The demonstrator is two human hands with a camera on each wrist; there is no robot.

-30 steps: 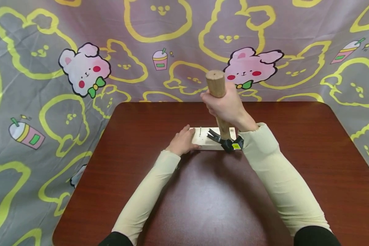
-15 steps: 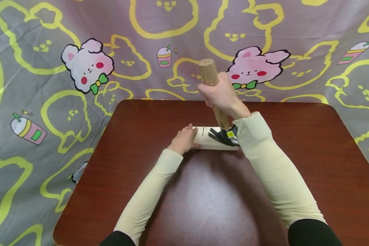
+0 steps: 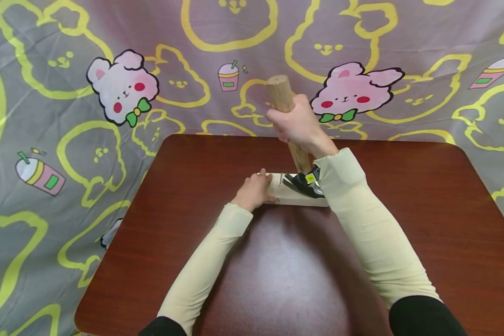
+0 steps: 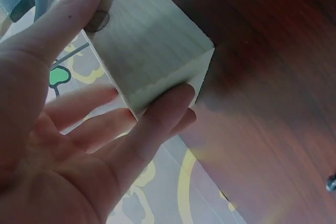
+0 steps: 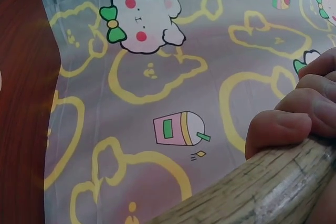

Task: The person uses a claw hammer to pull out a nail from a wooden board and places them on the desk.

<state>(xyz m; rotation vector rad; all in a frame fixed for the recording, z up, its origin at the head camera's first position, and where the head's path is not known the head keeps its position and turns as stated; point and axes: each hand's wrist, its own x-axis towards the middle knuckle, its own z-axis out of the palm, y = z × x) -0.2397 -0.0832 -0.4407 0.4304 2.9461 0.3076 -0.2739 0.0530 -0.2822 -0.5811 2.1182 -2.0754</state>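
Observation:
In the head view my left hand (image 3: 252, 190) grips the left end of a pale wooden block (image 3: 294, 201) lying on the table. The left wrist view shows the thumb along one side of the block (image 4: 152, 40) and the fingers bent around its end. A nail (image 3: 281, 179) stands up from the block's top. My right hand (image 3: 299, 122) holds a claw hammer (image 3: 279, 93) by its thick wooden handle, fingers wrapped round it. The black hammer head hangs low over the block, claw tips right beside the nail. The right sleeve hides part of the head.
A dark red-brown table (image 3: 185, 186) with rounded corners lies under everything. A patterned cloth (image 3: 252, 60) hangs behind and beside it. At the right edge of the left wrist view is a small shiny round thing (image 4: 331, 183).
The hammer has tilted, and its claw has come leftward, closer to the nail. My right hand has risen a little. The left hand keeps its grip on the block; the head view has shifted slightly.

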